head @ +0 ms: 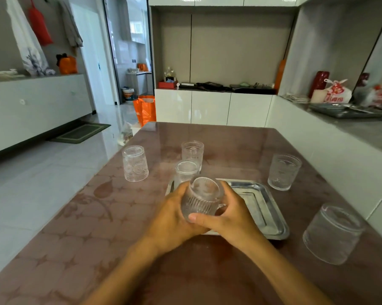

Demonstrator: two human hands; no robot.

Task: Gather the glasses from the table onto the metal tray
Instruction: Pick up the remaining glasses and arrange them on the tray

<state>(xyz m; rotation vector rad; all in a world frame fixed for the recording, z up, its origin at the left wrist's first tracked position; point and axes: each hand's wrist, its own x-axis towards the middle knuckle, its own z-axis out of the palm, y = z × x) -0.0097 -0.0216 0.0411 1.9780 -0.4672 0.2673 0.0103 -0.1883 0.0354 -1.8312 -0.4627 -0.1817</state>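
Note:
Both my hands hold one ribbed clear glass [202, 198], upside down, over the near left part of the metal tray [265, 208]. My left hand [172, 216] wraps its left side and my right hand [232, 214] wraps its right side, thumb across the front. A second upturned glass [185, 171] stands at the tray's far left corner, just behind the held one. Other upturned glasses stand on the table: one at the left [135, 163], one further back [192, 150], one at the right [284, 171] and one near the right edge [334, 234].
The brown patterned table [97, 227] ends at a white counter wall [339, 164] on the right. An orange bag [145, 110] stands on the floor beyond the table's far left corner. A second tray with items [348, 111] lies on the right counter.

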